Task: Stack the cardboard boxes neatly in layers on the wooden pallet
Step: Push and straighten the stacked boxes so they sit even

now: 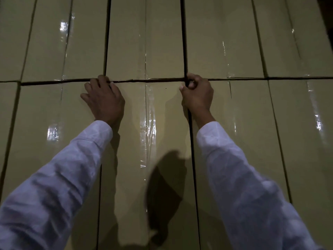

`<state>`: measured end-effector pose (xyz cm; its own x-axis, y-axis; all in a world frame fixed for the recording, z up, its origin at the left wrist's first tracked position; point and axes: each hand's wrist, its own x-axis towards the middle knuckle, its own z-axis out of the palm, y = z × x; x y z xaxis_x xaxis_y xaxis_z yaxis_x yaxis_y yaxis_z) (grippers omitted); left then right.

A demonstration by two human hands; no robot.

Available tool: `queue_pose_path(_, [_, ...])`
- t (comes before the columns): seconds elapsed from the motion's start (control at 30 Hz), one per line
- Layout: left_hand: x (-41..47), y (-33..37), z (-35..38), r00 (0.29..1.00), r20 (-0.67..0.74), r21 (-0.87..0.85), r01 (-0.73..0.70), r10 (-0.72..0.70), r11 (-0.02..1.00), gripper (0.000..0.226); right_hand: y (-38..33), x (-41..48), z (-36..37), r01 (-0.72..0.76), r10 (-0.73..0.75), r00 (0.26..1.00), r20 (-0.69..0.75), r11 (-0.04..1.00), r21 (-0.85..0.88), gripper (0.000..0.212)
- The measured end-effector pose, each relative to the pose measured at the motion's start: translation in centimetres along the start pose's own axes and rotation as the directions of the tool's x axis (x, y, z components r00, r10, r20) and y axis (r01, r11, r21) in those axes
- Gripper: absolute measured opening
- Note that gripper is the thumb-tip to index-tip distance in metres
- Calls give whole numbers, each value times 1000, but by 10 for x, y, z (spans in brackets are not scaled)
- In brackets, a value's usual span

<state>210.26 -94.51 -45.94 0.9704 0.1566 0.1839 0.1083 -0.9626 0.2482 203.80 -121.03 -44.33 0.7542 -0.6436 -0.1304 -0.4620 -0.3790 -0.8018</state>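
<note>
Two white sleeves (59, 177) are reaching forward over a layer of cardboard boxes. The centre box (167, 127) is lying in the near row, flanked closely by the left neighbour box (41, 114) and the right neighbour box (255, 123), with clear tape (150, 123) running along its top seam. The left hand (104, 101) is resting on the far left corner, its fingers (101, 80) bending over the far edge. The right hand (198, 96) is gripping the far right corner, its fingers curling into the dark gap (153, 80). Beyond this gap, the far row of boxes (144, 42) is lying end to end with the near row.
</note>
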Motion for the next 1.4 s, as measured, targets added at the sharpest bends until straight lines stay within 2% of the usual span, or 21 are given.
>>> queue_pose_path(0.07, [-10, 5, -9, 998, -26, -14, -53, 53, 998, 36, 9, -11, -11, 54, -53, 995, -88, 998, 11, 42])
queue_pose_path(0.13, [-28, 15, -19, 979, -42, -69, -204, 202, 976, 40, 19, -29, -19, 117, -114, 981, -159, 993, 12, 42])
queue_pose_path(0.23, [-61, 30, -25, 914, -39, -188, -403, 403, 896, 45, 29, -60, -22, 174, -184, 970, -156, 982, -74, 42])
queue_pose_path(0.37, [-77, 47, -19, 851, 102, -217, -486, 515, 847, 55, 33, -80, -23, 238, -261, 958, -116, 955, -178, 40])
queue_pose_path(0.47, [-69, 62, -13, 822, 167, -245, -501, 545, 830, 63, 35, -67, -27, 246, -282, 954, -106, 932, -268, 44])
queue_pose_path(0.6, [-55, 92, -3, 770, 168, -253, -570, 615, 782, 68, 31, -31, -30, 194, -232, 971, -51, 896, -399, 62])
queue_pose_path(0.7, [-53, 118, 6, 728, 156, -273, -618, 668, 737, 69, 35, -11, -36, 157, -205, 976, -79, 902, -403, 62])
queue_pose_path(0.77, [-58, 137, 15, 721, 163, -305, -612, 673, 729, 67, 46, -4, -44, 128, -183, 978, -100, 906, -404, 61])
queue_pose_path(0.97, [-72, 153, 35, 803, 162, -416, -472, 574, 777, 62, 85, -2, -81, -56, -74, 962, -262, 889, -454, 59])
queue_pose_path(1.1, [-69, 149, 32, 806, 143, -403, -483, 575, 778, 63, 99, 11, -105, -185, 11, 933, -361, 874, -450, 68])
queue_pose_path(1.27, [-66, 154, 30, 810, 98, -408, -497, 578, 766, 56, 108, 30, -122, -222, 49, 924, -379, 876, -428, 82])
queue_pose_path(1.4, [-66, 156, 30, 822, 97, -422, -476, 561, 771, 48, 107, 37, -128, -216, 76, 924, -374, 912, -349, 82])
